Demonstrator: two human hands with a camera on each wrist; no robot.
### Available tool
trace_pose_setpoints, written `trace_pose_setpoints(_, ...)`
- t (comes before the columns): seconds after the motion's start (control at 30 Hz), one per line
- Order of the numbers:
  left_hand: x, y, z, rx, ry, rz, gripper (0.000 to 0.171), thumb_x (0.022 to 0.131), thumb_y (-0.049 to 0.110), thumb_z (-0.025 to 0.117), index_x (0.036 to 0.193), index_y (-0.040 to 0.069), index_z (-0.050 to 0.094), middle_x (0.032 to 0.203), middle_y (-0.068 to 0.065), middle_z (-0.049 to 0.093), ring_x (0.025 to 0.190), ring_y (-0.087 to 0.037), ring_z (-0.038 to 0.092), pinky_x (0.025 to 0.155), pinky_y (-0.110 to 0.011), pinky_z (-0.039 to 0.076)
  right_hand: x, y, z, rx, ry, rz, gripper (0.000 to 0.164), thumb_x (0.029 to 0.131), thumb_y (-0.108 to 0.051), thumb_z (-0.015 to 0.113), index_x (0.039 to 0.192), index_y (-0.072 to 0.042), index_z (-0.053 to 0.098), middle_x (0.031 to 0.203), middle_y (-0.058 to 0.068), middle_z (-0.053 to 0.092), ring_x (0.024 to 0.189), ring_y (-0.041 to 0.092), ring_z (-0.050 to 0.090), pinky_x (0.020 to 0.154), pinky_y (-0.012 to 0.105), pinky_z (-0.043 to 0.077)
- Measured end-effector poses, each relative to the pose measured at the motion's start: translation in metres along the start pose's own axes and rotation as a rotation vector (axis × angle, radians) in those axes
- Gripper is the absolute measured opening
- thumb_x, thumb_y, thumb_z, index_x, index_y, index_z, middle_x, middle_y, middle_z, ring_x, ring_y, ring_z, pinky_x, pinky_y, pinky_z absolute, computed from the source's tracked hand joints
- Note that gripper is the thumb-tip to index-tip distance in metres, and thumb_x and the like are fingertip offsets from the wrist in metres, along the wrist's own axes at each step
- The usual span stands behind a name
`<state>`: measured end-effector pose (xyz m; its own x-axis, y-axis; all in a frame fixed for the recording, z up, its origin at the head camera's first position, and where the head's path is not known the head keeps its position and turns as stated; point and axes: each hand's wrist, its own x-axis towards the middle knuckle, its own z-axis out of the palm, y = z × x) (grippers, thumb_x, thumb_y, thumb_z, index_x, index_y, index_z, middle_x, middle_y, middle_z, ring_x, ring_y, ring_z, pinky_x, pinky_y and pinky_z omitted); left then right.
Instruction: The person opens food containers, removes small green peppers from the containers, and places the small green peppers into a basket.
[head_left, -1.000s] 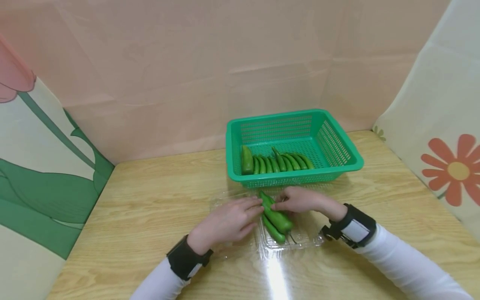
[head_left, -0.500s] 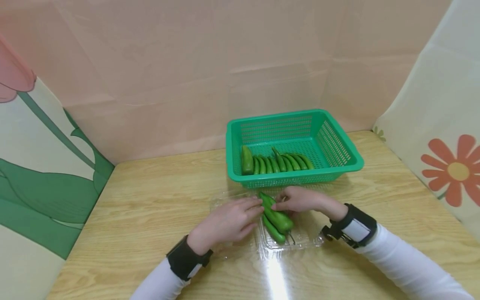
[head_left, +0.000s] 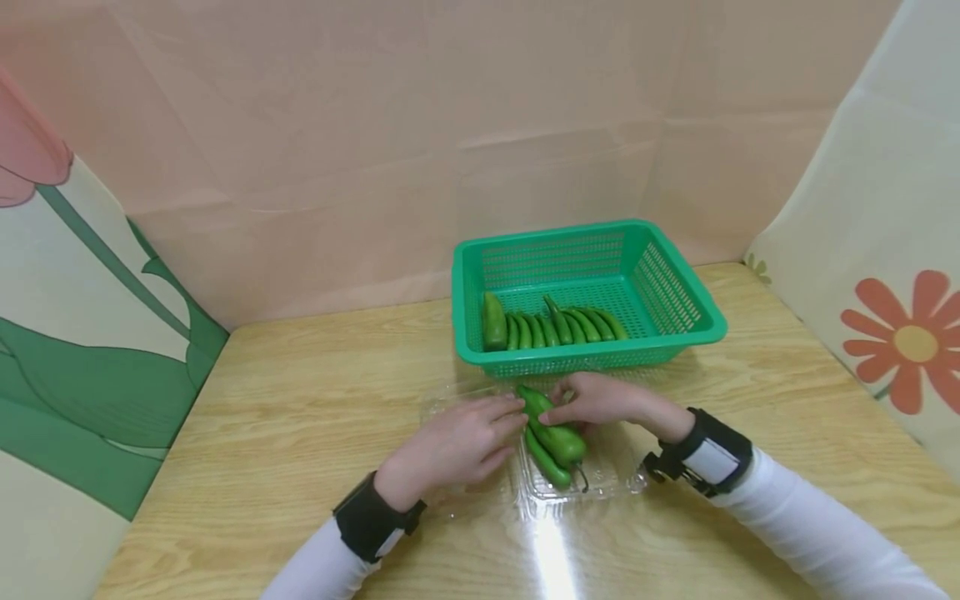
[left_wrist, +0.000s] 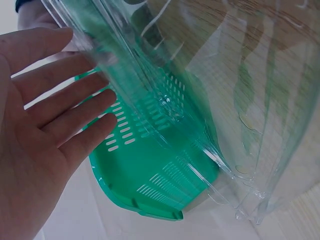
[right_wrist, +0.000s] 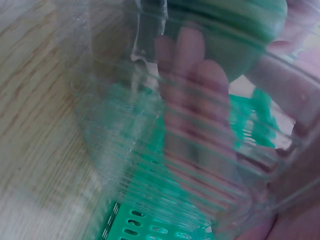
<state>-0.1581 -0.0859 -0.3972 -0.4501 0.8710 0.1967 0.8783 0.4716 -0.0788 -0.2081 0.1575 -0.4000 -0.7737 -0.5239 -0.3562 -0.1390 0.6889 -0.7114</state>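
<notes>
In the head view a clear plastic clamshell container [head_left: 615,479] lies spread on the table. A large green pepper [head_left: 562,446] rests in its right half, over a thinner green chili pepper [head_left: 546,460]. My right hand [head_left: 600,398] holds the large pepper from its right side, thumb on top. Through the clear wall in the right wrist view, the fingers [right_wrist: 200,100] show against the pepper [right_wrist: 235,30]. My left hand [head_left: 465,437] reaches over the container's left half, fingertips right at the pepper's left side. The left wrist view shows its fingers [left_wrist: 75,110] extended and spread.
Behind the container stands a green perforated basket [head_left: 588,358], holding a thick pepper [head_left: 493,323] and a row of several slim green chilies [head_left: 592,323]. The wooden table [head_left: 322,375] meets a draped cloth backdrop [head_left: 337,167] behind and at both sides.
The large pepper has turned slightly under my right hand, and its thin stem has swung a little to the left. The left hand has stayed in place.
</notes>
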Motion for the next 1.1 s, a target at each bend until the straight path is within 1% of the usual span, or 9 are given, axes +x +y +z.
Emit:
trace_pose_setpoints(0.2,0.0,0.0,0.001,0.004,0.014,0.008,0.043,0.09,0.027,0.062,0.126,0.005,0.059,0.135,-0.013,0.055,0.127,-0.023,0.051,0.11,-0.034,0.041,-0.001,0.0,-0.001,0.016,0.005,0.014,0.048,0.082,-0.035,0.071,0.108,0.004,0.063,0.09,0.007,0.066,0.07,0.014,0.064,0.066,0.032,0.06)
trace_pose_setpoints(0.43,0.0,0.002,0.0,0.005,0.009,0.003,0.042,0.089,0.027,0.063,0.125,0.006,0.059,0.134,-0.013,0.056,0.126,-0.023,0.052,0.11,-0.033,0.041,-0.004,0.001,-0.004,0.122,-0.044,0.012,0.045,0.083,-0.03,0.07,0.109,0.005,0.059,0.093,0.011,0.066,0.072,0.017,0.066,0.067,0.033,0.061)
trace_pose_setpoints(0.57,0.0,0.002,0.0,0.006,0.011,0.003,0.043,0.088,0.028,0.064,0.126,0.006,0.059,0.135,-0.013,0.055,0.127,-0.023,0.051,0.11,-0.033,0.041,-0.007,0.0,-0.007,0.136,-0.047,0.004,0.046,0.084,-0.03,0.07,0.111,0.004,0.057,0.092,0.01,0.067,0.073,0.017,0.067,0.068,0.034,0.061)
trace_pose_setpoints(0.67,0.001,0.002,-0.001,-0.001,0.008,0.005,0.044,0.089,0.027,0.064,0.126,0.005,0.059,0.135,-0.013,0.055,0.127,-0.024,0.051,0.11,-0.034,0.041,-0.009,-0.001,-0.008,0.136,-0.035,-0.002,0.048,0.084,-0.031,0.069,0.114,0.004,0.056,0.091,0.01,0.068,0.074,0.017,0.067,0.069,0.034,0.061)
trace_pose_setpoints(0.9,0.001,0.001,0.0,0.0,0.006,0.014,0.045,0.089,0.028,0.064,0.128,0.005,0.057,0.136,-0.013,0.055,0.127,-0.024,0.051,0.11,-0.034,0.041,-0.018,-0.006,-0.013,0.13,0.013,-0.047,0.054,0.084,-0.031,0.07,0.118,0.008,0.053,0.103,0.016,0.066,0.08,0.018,0.067,0.068,0.031,0.061)
trace_pose_setpoints(1.1,0.001,0.001,0.001,0.004,0.026,0.018,0.045,0.088,0.027,0.064,0.127,0.005,0.058,0.135,-0.012,0.055,0.127,-0.023,0.051,0.11,-0.034,0.041,-0.027,-0.009,-0.021,0.141,0.017,-0.048,0.055,0.084,-0.033,0.07,0.119,0.006,0.052,0.101,0.016,0.069,0.08,0.02,0.069,0.067,0.032,0.061)
